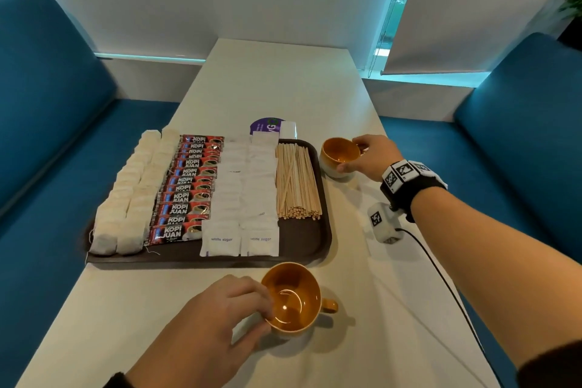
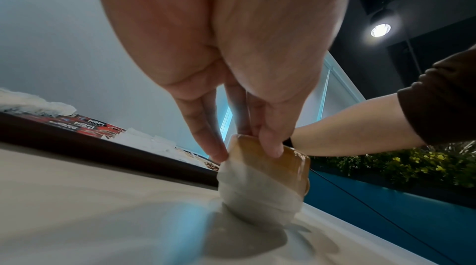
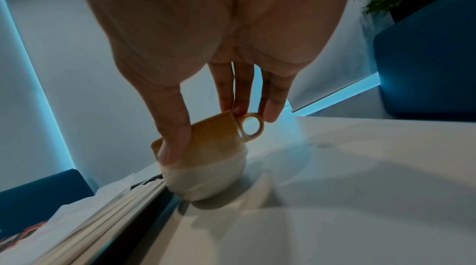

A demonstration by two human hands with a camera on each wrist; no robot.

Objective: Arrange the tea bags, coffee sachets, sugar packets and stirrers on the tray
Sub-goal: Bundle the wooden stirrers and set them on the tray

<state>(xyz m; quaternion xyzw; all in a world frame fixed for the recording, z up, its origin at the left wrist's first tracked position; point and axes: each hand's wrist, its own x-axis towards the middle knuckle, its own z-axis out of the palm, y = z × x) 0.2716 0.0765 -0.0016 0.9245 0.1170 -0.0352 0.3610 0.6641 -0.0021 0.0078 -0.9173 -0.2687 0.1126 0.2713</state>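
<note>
L hand (image 1: 217,321) grips near cup (image 1: 291,298) by rim, fingers curled over, cup on table (image 1: 283,85) just in front of tray (image 1: 310,242). R hand (image 1: 373,156) grasps far cup (image 1: 338,158) at rim, tilted, just right of tray. Tea bags (image 1: 132,192), coffee sachets (image 1: 189,189), sugar packets (image 1: 245,195) & stirrers (image 1: 296,183) lie in rows on tray.

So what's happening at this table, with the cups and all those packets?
A person is setting up a drinks tray. It already holds two rows of tea bags, a row of coffee sachets, two rows of sugar packets and a bundle of wooden stirrers. Each hand now grips an orange cup by its rim on the table: the left hand has the near cup in front of the tray, the right hand the far cup beside the tray's right edge.
</note>
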